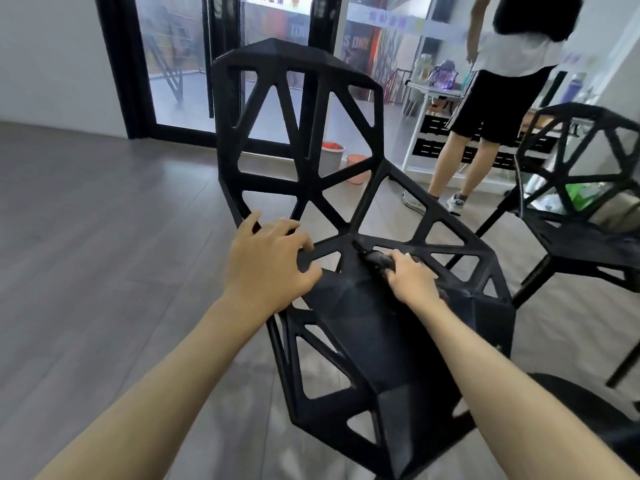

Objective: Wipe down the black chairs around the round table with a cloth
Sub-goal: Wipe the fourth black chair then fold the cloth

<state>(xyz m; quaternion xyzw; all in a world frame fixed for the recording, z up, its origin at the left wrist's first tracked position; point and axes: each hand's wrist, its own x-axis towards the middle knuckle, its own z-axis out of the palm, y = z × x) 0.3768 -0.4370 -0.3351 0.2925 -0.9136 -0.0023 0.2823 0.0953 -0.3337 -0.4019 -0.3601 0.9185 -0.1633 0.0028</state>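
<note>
A black chair with an open triangular lattice back and seat stands right in front of me. My left hand rests on the left rear of its seat, fingers curled over a strut. My right hand presses a dark cloth against the seat near where it meets the back. Most of the cloth is hidden under my fingers. A second black chair of the same shape stands at the right edge.
A person in a white shirt and black shorts stands beyond the chair beside a white shelf unit. Two small buckets sit on the wood floor by the glass doors. A dark round edge shows at lower right.
</note>
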